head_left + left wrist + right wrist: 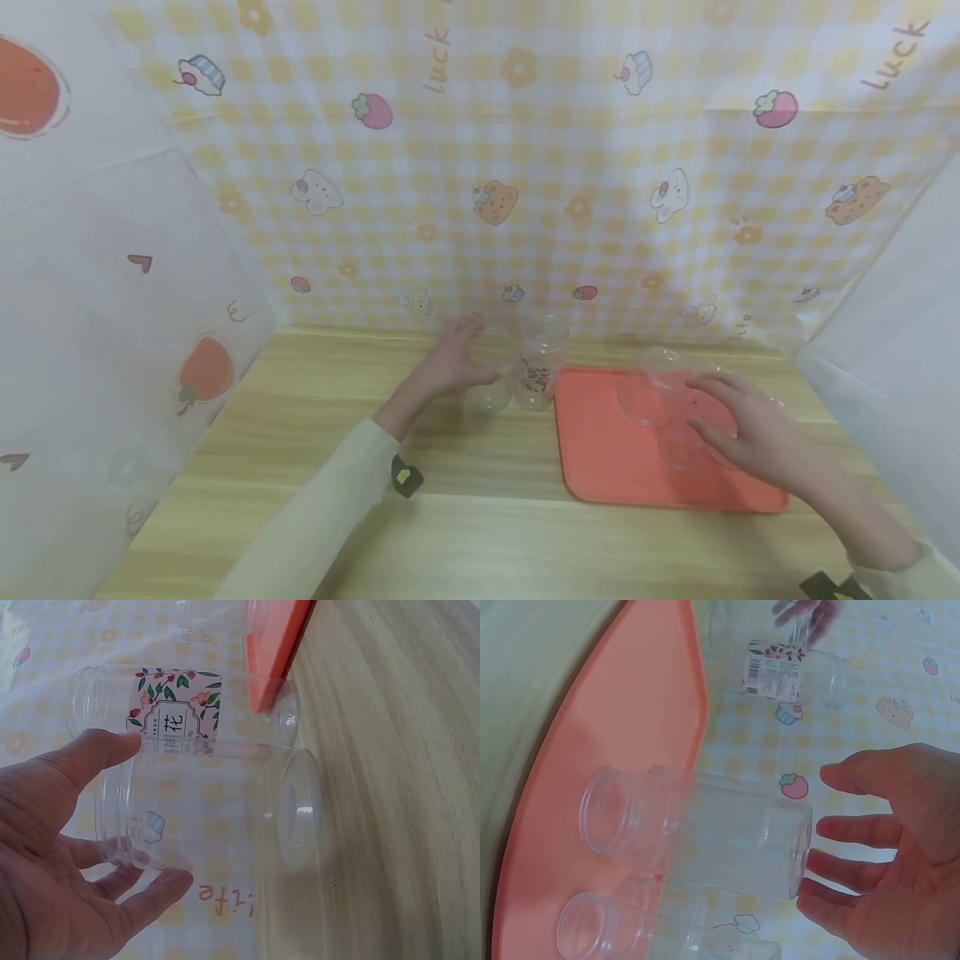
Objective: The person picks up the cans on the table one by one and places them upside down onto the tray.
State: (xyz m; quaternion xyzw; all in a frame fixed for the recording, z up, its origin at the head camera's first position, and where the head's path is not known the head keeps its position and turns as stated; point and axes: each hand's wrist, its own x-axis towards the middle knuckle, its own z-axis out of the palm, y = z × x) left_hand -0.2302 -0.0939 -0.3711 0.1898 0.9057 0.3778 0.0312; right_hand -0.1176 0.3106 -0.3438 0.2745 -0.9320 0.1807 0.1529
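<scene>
My left hand point(453, 362) holds a clear plastic jar point(225, 810) near its threaded rim, thumb on one side and fingers on the other. The jar stands upright on the wooden table, left of the tray. Right beside it stands a second clear jar point(538, 367) with a pink floral label point(176, 712). Over the orange tray point(600, 467) hovers my right hand point(757, 425), fingers spread and slightly bent. Just off its fingertips, a clear jar point(727, 832) stands mouth down on the tray. Another upside-down jar point(667, 937) is close by.
More clear jars stand on the tray, partly hidden by my right hand. A yellow checked cloth point(525, 167) hangs behind the table point(315, 400). White printed sheets point(90, 333) close off both sides.
</scene>
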